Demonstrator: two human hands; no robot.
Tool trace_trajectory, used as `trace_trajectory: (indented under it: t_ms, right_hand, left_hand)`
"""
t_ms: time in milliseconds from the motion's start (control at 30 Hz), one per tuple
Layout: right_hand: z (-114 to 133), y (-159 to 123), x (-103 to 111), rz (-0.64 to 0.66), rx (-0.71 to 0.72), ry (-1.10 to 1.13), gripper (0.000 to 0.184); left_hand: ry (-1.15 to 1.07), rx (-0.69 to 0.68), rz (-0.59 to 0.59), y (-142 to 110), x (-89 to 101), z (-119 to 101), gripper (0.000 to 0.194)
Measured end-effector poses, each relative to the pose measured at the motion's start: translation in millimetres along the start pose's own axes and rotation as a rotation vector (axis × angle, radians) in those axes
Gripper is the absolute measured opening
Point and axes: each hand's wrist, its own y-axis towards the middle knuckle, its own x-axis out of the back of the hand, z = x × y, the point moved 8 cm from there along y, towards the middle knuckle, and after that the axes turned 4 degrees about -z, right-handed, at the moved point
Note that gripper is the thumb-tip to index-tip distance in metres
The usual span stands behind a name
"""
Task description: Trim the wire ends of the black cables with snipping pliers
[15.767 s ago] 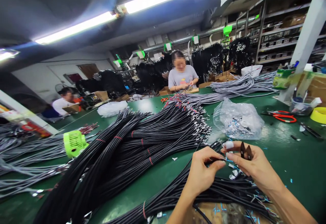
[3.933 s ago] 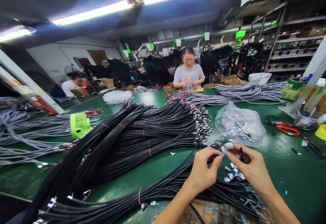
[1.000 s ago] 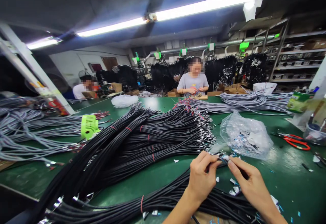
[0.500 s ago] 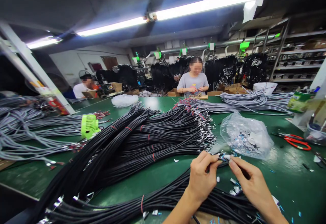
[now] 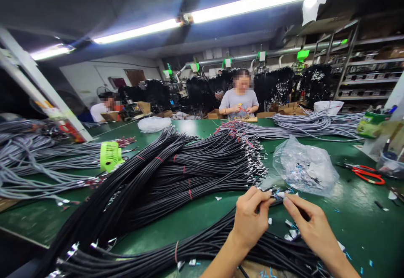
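Observation:
My left hand [image 5: 251, 219] pinches a thin black cable [image 5: 268, 202] near its end, just above the green table [image 5: 195, 215]. My right hand [image 5: 307, 223] meets it from the right, its fingertips closed on the cable's wire tips and a small white connector [image 5: 279, 194]. A dark tool is tucked in the right palm, mostly hidden. Below both hands lies a bundle of black cables [image 5: 221, 244]. Small white connectors [image 5: 288, 229] are scattered under my right hand.
A big heap of black cables [image 5: 176, 172] fills the table's middle. A clear plastic bag of connectors [image 5: 304, 168] lies behind my hands. Red scissors [image 5: 368, 173] sit at right, a green fan [image 5: 110, 156] and grey cables [image 5: 38, 164] at left. Two people work across the table.
Both hands have stayed together at the cable end over the last second; the right fingertips shifted slightly at the connector. Compared with earlier, the view has turned a little left.

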Motion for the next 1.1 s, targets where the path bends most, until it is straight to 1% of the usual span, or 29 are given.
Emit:
trace_trajectory:
  t_ms: [100,167,267,367,433,500,600,733,800,867,933,1033,1100]
  right_hand:
    - [-1.0,-0.1,-2.1,0.021,-0.015,0.03,0.044]
    - [-2.1,-1.1,-1.6,0.006,-0.028,0.036,0.045]
    - [-4.3,-3.8,1.5,-0.061,-0.047,0.039,0.045]
    - [-4.2,-6.9,3.6,-0.13,-0.043,0.033,0.044]
    - [-1.0,-8.6,4.7,-0.166,-0.013,0.004,0.043]
    - [4.7,-9.7,6.3,-0.198,0.039,-0.034,0.041]
    - [14.0,-10.3,8.0,-0.215,0.127,-0.098,0.037]
    - [19.3,-10.2,10.3,-0.217,0.205,-0.184,0.031]
    - [21.1,-10.8,10.8,-0.208,0.249,-0.196,0.029]
    - [22.8,-11.2,10.6,-0.185,0.283,-0.187,0.028]
    - [24.0,-10.7,10.2,-0.15,0.293,-0.166,0.029]
    - [24.1,-7.7,11.3,-0.104,0.269,-0.12,0.028]
    - [22.9,-5.4,15.5,-0.119,0.233,-0.085,0.027]
  left_hand:
    - [0.007,-0.017,0.003,-0.7,-0.6,-0.3,0.012]
    - [0.02,-0.026,0.006,-1.6,-1.7,-0.5,0.013]
    - [0.03,-0.013,-0.011,-3.0,-1.9,0.3,0.012]
    - [0.06,0.037,-0.06,-4.8,0.4,4.5,0.009]
    - [0.095,0.055,-0.08,-6.3,1.4,6.9,0.008]
    - [0.113,0.055,-0.065,-7.3,0.2,7.7,0.008]
    - [0.085,0.095,0.009,-6.9,-4.1,9.5,0.01]
    - [-0.014,0.243,0.116,-3.7,-8.0,15.6,0.021]
    - [-0.158,0.41,0.19,-5.6,-13.3,25.8,0.029]
    - [-0.351,0.59,0.279,-11.6,-22.5,35.4,0.038]
    - [-0.494,0.698,0.364,-17.2,-31.1,39.4,0.047]
    - [-0.559,0.726,0.455,-20.3,-37.4,38.7,0.054]
    - [-0.567,0.731,0.478,-21.0,-38.6,37.5,0.055]
